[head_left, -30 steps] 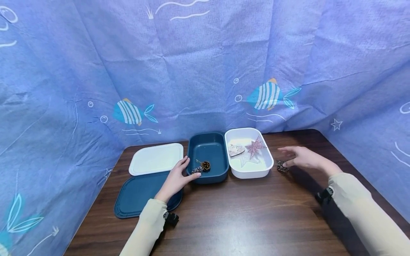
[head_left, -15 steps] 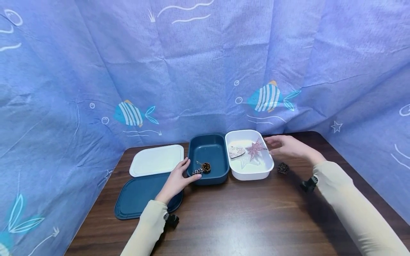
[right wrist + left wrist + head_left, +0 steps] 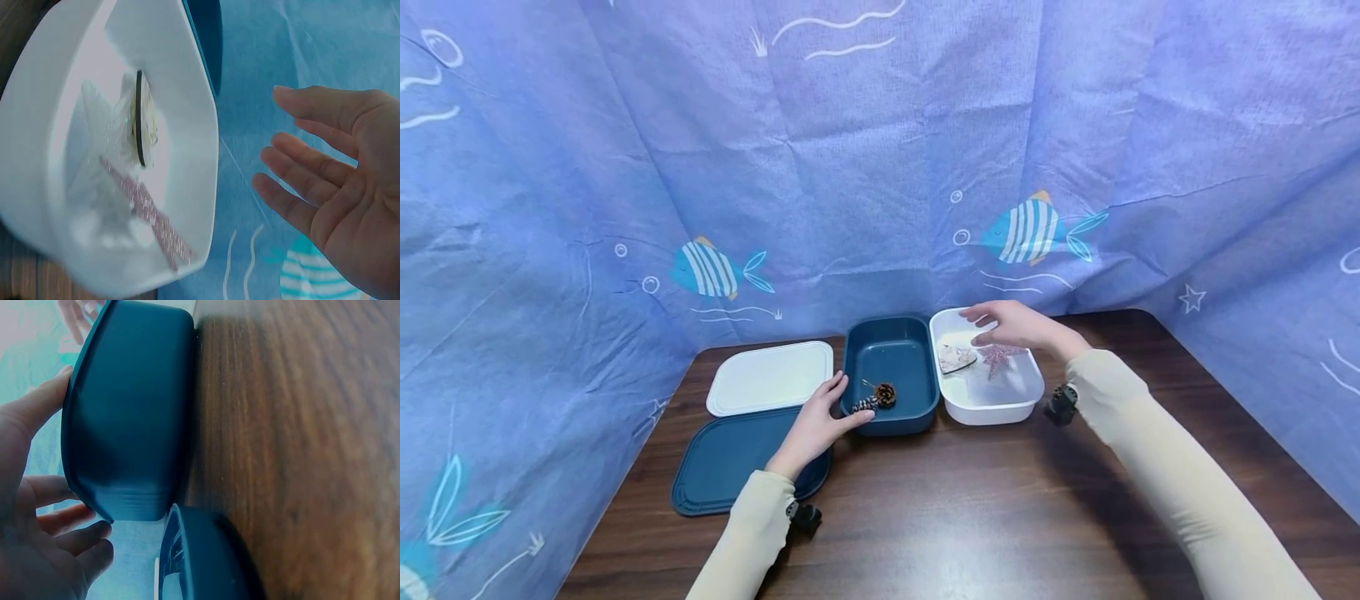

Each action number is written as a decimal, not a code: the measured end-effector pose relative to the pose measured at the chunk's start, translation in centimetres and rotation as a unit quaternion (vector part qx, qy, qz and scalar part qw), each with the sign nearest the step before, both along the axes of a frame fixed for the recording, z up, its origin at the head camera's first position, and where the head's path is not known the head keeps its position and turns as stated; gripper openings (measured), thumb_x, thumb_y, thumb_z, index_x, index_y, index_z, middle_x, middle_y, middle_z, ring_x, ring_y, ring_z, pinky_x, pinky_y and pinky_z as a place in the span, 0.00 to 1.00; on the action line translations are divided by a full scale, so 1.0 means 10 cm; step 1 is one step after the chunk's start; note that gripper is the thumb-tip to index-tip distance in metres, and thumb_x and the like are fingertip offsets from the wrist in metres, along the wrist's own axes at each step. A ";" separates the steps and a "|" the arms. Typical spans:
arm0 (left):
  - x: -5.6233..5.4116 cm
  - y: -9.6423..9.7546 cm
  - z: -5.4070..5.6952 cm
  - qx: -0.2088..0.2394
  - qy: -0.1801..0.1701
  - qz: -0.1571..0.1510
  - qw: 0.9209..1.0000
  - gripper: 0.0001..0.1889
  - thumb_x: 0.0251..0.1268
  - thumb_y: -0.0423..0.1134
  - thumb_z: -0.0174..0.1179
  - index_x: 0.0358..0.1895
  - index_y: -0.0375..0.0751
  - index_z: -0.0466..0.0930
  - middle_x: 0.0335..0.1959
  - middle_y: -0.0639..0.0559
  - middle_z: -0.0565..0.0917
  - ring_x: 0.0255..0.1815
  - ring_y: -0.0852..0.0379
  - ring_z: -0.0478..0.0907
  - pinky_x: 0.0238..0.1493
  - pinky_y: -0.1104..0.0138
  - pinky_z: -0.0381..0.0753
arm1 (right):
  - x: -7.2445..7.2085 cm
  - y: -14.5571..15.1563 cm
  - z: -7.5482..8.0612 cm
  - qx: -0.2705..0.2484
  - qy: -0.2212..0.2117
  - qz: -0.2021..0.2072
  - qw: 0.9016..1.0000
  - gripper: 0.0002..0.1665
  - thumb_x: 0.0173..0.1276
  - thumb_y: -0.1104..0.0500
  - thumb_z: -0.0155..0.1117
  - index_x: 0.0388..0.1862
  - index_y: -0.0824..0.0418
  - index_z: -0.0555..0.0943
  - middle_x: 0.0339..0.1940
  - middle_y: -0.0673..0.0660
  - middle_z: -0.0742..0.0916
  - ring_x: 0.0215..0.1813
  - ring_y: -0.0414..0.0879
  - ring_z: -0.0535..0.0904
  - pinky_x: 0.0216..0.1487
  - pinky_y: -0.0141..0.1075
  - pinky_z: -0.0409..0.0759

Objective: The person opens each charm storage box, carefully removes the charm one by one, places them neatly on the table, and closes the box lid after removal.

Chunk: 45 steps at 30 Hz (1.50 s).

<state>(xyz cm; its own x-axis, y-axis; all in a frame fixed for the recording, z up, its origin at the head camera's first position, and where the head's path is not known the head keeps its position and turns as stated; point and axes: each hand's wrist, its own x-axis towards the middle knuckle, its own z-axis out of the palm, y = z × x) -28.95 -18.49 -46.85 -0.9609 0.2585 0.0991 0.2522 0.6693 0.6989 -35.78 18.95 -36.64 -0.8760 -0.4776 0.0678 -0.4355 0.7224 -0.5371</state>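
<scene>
My left hand (image 3: 815, 423) rests at the near left corner of a dark blue box (image 3: 891, 350), its thumb and fingers touching the rim. In the left wrist view the thumb (image 3: 40, 403) lies along that rim. Inside the box are a brown pinecone (image 3: 885, 394) and a white-tipped pinecone (image 3: 864, 404) by the thumb. Above the white box (image 3: 992, 414) hovers my right hand (image 3: 1018, 323), fingers loosely bent and holding nothing. That box holds a pink glitter star (image 3: 150, 212), a clear star (image 3: 94, 150) and a pale flat ornament with a dark edge (image 3: 144, 119).
A white lid (image 3: 767, 379) and a dark blue lid (image 3: 733, 458) lie on the wooden table (image 3: 940, 517) to the left. The two boxes stand side by side. A blue fish-print cloth (image 3: 865, 208) hangs behind the table.
My right hand has let go of a dark pinecone on the table and moved left over the white box. That pinecone is now largely hidden behind my right wrist. My left hand stays put.
</scene>
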 end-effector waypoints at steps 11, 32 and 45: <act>0.01 0.01 -0.01 -0.003 -0.002 0.008 1.000 0.49 0.60 0.62 0.69 0.78 0.40 0.60 0.81 0.49 0.57 0.80 0.43 0.53 0.74 0.44 0.59 | -0.15 -0.48 -0.09 0.017 -0.011 0.072 0.997 0.32 0.64 0.62 0.69 0.67 0.69 0.76 0.64 0.69 0.80 0.62 0.63 0.79 0.62 0.51 0.78; 0.02 0.00 0.02 0.002 -0.010 0.019 1.000 0.50 0.59 0.61 0.70 0.79 0.41 0.59 0.80 0.48 0.59 0.79 0.43 0.56 0.72 0.42 0.61 | -0.13 -1.18 -0.25 0.143 -0.023 0.148 0.978 0.31 0.66 0.65 0.70 0.69 0.65 0.76 0.67 0.61 0.80 0.66 0.56 0.77 0.66 0.47 0.75; 0.00 -0.01 0.01 0.006 0.005 0.008 1.000 0.51 0.57 0.65 0.69 0.79 0.40 0.60 0.80 0.48 0.60 0.79 0.42 0.56 0.71 0.42 0.63 | -0.12 -1.42 -0.33 0.173 -0.028 0.197 0.965 0.30 0.64 0.67 0.72 0.67 0.61 0.79 0.66 0.57 0.81 0.66 0.55 0.77 0.65 0.45 0.76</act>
<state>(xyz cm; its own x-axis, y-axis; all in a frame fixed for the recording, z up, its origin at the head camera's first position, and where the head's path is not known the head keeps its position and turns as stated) -28.93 -18.62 -46.75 -0.9641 0.2413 0.1112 0.2478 0.6658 0.7038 -36.94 4.74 -39.92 -0.6203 -0.7592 -0.1970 -0.6893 0.6475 -0.3249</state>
